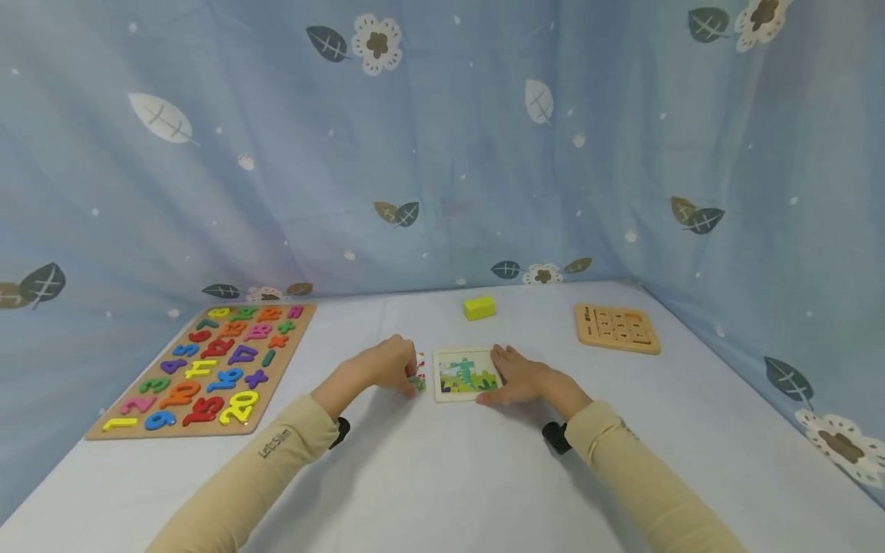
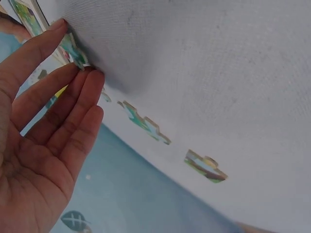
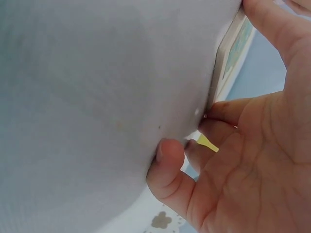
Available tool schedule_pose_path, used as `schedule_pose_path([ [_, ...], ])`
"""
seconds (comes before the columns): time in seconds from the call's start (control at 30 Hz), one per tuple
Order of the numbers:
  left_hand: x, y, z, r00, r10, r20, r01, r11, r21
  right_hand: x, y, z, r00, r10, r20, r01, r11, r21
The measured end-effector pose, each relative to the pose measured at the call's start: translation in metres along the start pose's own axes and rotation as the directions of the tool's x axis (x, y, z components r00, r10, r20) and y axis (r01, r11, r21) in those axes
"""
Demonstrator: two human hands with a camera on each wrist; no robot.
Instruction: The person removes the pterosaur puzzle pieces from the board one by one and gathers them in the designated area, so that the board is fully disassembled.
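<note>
A square white-framed jigsaw puzzle board (image 1: 467, 375) with a green dinosaur picture lies flat in the middle of the table. My right hand (image 1: 520, 378) holds its right side, thumb by the near corner and fingers along the edge; the frame's side (image 3: 221, 73) shows in the right wrist view. Left of the board, my left hand (image 1: 387, 365) pinches a small teal jigsaw piece (image 2: 74, 51) between thumb and fingers, close over the table. Beyond those fingers in the left wrist view lie more loose jigsaw pieces (image 2: 144, 124), partly hidden by the hand in the head view.
A wooden number board (image 1: 259, 388) with colourful digits lies on the left. A yellow-green block (image 1: 479, 308) stands behind the puzzle. On the right rests a small wooden number-tile board (image 1: 586, 326). A blue patterned curtain (image 1: 456, 153) hangs along the table's back and sides.
</note>
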State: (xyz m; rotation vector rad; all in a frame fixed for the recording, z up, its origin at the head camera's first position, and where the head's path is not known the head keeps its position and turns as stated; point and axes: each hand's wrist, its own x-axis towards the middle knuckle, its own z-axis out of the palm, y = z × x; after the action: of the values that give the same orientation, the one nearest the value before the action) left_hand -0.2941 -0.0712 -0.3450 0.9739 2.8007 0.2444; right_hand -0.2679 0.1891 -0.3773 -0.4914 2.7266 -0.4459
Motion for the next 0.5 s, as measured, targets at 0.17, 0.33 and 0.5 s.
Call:
schedule_pose_path([
  [0.17,0.0026,0.0004,-0.0018,1.0,-0.001,-0.005,0.001,1.0,-0.005,-0.0016,0.0005,-0.0024,1.0,0.004,-0.001,-0.004,1.0,0.011],
  [0.33,0.0022,-0.0002,-0.0022,1.0,-0.012,-0.002,0.012,1.0,-0.01,-0.0012,-0.0003,-0.0016,1.0,-0.002,0.004,0.002,1.0,0.026],
  [0.5,-0.0006,-0.0003,-0.0027,0.999,-0.042,0.01,0.042,0.999,0.009,0.0004,-0.0026,-0.0004,1.0,-0.013,-0.003,0.013,1.0,0.022],
])
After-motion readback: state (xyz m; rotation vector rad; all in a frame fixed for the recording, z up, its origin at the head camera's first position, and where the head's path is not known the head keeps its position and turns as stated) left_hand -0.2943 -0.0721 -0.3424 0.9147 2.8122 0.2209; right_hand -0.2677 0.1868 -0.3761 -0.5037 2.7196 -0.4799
